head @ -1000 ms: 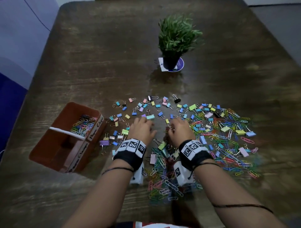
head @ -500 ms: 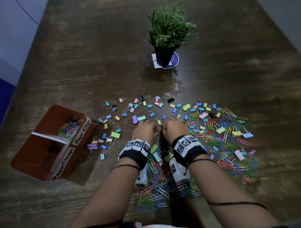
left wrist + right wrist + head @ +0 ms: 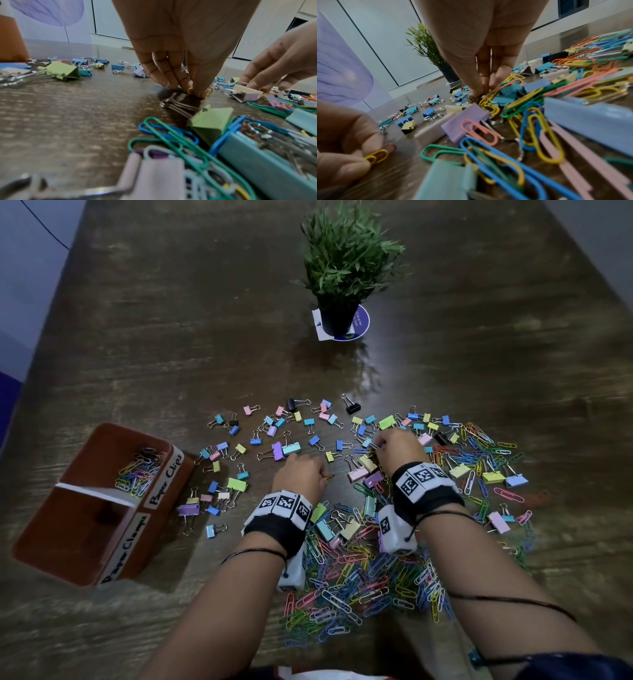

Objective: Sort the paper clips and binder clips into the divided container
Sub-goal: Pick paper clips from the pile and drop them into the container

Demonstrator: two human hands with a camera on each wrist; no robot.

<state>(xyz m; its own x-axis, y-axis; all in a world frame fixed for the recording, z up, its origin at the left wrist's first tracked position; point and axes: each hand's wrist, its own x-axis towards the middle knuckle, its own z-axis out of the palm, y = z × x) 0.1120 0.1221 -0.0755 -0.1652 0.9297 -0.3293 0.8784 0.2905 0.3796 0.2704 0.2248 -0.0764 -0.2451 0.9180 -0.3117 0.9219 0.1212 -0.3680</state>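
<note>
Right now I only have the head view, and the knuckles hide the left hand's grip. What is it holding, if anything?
Observer: The left wrist view shows the left hand pinching a yellow paper clip and an orange paper clip, low at the table.
Reviewer: And the right hand, has it got one?
Observer: In the right wrist view the right hand has its fingertips down in a tangle of yellow paper clips beside a blue binder clip. I cannot tell whether they grip one.
</note>
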